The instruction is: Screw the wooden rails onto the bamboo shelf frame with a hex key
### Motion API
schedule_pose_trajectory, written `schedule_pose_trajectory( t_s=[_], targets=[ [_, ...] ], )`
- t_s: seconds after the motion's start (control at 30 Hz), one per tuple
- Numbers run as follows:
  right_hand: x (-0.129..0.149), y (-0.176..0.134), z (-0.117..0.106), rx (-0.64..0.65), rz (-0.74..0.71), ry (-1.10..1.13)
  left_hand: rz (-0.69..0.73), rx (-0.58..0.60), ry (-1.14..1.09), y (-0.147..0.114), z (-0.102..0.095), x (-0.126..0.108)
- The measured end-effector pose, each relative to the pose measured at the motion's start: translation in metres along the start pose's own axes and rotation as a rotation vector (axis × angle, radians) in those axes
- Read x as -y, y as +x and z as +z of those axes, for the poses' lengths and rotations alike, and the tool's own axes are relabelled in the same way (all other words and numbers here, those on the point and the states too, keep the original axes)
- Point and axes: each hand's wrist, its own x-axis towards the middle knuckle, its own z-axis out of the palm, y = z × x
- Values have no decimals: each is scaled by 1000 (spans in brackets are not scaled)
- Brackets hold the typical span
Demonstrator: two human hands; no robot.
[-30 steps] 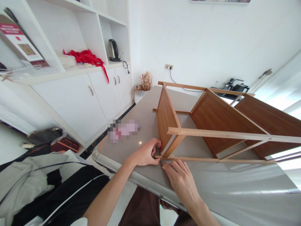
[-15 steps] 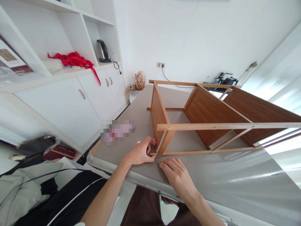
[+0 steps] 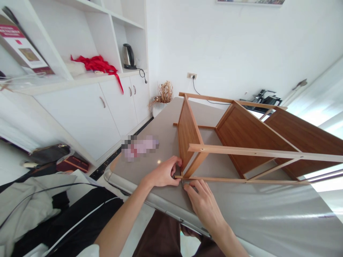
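A wooden shelf rack (image 3: pixel 249 151) lies on its side on the grey table, its panels standing upright between long thin legs. My left hand (image 3: pixel 166 173) is curled round the near lower corner, with the thumb by the leg's end and the fingertips against the end panel. Close beside it, my right hand (image 3: pixel 202 200) rests palm down on the table with fingers bent together. Its thumb and index finger meet at a small shiny metal piece (image 3: pixel 182 182) against the leg; its exact kind is too small to tell.
The grey table (image 3: pixel 268 207) carries a blurred pinkish item (image 3: pixel 142 148) on the left. White cabinets (image 3: pixel 80 107) with a kettle (image 3: pixel 129 56) and red ribbon (image 3: pixel 99 65) stand beyond. Clothes (image 3: pixel 29 203) lie at lower left. A potted dried plant (image 3: pixel 163 94) stands behind the table.
The camera view has shifted, so the scene sits further right and slightly lower. Both hands stay at the same corner of the rack, the right fingers slightly nearer the leg.
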Motion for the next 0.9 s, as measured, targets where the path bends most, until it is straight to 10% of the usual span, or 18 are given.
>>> schedule_pose_trajectory(
  t_s=[0.9],
  targets=[
    [-1,-2,4,-4,46,94,14,1,9,1,1,3]
  ],
)
